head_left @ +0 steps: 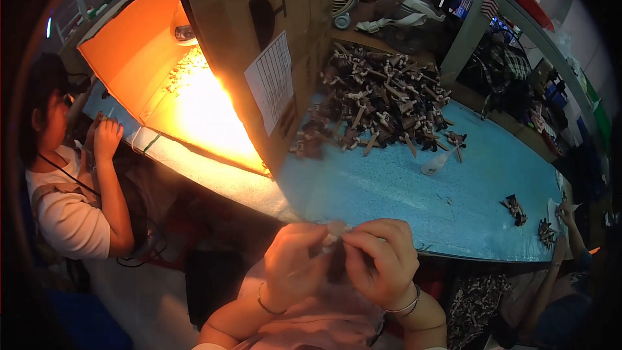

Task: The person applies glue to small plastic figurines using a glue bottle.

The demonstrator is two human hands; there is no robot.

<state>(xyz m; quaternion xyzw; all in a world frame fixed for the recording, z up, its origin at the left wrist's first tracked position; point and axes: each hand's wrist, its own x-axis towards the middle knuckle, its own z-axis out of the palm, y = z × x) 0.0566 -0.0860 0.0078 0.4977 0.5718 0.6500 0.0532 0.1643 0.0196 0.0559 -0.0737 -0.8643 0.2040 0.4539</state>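
In front of my body, above the near edge of the table, my left hand (295,256) and my right hand (387,260) meet at the fingertips. Pinched between them is a small pale piece (337,227). It is blurred, and the fingers cover part of it, so its kind is unclear. Something dark shows just below it, between the palms. Farther off on the blue tabletop (389,198) lies a heap of small brown, cream and black figurines (382,100). A small white squeeze bottle (435,163) with a thin nozzle stands before the heap.
A tall cardboard sheet (259,39) screens off a brightly lit box with a lamp (184,31) at left. Another person (78,201) sits there. At far right, another person's hands (562,227) work beside two figurines. More pieces fill a container (476,301) below the table.
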